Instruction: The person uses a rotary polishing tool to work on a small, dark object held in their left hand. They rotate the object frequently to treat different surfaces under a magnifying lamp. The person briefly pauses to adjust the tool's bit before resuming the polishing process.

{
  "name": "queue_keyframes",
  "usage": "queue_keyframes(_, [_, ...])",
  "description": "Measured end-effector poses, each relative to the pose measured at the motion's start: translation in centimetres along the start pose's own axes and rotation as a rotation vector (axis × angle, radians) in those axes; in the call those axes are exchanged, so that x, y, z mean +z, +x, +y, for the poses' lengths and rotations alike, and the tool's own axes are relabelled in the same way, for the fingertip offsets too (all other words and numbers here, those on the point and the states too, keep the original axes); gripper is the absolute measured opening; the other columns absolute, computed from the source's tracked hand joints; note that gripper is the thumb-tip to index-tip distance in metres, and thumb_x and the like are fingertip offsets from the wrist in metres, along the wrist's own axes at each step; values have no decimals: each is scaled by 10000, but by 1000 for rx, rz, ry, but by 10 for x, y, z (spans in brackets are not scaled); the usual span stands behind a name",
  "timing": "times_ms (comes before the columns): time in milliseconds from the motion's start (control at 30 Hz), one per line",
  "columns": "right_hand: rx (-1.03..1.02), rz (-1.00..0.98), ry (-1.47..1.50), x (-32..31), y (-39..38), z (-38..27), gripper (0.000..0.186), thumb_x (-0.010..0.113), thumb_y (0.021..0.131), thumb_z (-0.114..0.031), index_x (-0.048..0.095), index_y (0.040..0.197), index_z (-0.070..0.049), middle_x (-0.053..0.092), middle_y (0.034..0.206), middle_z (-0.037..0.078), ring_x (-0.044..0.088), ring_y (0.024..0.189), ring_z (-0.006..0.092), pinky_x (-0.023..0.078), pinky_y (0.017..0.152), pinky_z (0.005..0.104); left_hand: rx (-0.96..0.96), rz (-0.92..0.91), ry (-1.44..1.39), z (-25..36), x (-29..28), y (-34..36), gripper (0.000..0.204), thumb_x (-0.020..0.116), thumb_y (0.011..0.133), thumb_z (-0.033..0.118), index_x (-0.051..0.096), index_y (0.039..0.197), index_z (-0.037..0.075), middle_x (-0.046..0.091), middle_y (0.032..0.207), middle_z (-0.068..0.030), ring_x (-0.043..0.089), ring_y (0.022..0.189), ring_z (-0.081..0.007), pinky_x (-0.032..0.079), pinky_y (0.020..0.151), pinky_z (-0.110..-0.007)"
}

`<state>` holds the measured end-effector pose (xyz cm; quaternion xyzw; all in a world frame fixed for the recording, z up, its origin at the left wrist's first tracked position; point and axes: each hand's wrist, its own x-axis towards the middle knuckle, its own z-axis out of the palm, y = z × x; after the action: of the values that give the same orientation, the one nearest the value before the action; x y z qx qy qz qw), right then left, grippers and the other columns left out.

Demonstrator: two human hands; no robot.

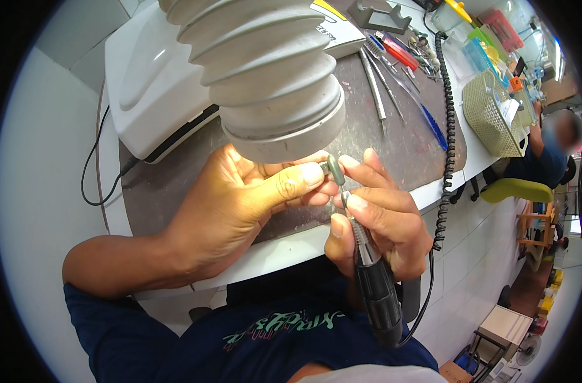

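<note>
Bench [291, 247] spread wide across the scene, with a bulky white machine [157, 76] at far left and a ribbed hose [265, 70] looming just beyond the hands! Over to the left hand [236, 195]: pinching, thumb on top. And the right hand [396, 220], gripping a black handpiece [377, 290] much like a pen. Out at its far end, a green bit [336, 172], close beside a little grey piece [325, 168] in that left pinch, mostly hidden; contact impossible to confirm. Grinding or smoothing, by the look of it! Next, probably calls for braced fingers, light pressure and a slight turn.
</note>
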<state>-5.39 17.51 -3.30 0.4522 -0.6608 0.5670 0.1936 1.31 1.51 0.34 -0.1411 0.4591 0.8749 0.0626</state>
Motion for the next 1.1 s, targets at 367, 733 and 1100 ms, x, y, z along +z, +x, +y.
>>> queue_keyframes(367, [17, -9, -25, -2, 1, 0, 231, 746, 746, -19, 597, 920, -50, 679, 837, 112, 684, 967, 320, 514, 928, 486, 20, -15, -32, 1, 2, 0, 222, 603, 923, 103, 552, 1117, 6, 623, 1085, -116, 608, 919, -137, 507, 848, -268])
queue_keyframes(733, [-11, -20, -10, -3, 2, 2, 233, 744, 738, -8, 601, 918, -48, 681, 843, 109, 686, 966, 307, 515, 929, 483, 23, -11, -4, -1, 0, 1, 224, 609, 917, 100, 551, 1111, 4, 618, 1105, -135, 605, 973, -161, 503, 873, -291])
queue_keyframes(1100, [-30, -24, -1, -3, 1, 4, 232, 745, 731, -16, 605, 913, -48, 683, 827, 108, 692, 946, 306, 517, 927, 479, 34, -7, 31, -1, -1, 0, 244, 621, 911, 106, 548, 1115, -9, 618, 1108, -137, 606, 983, -167, 500, 880, -304])
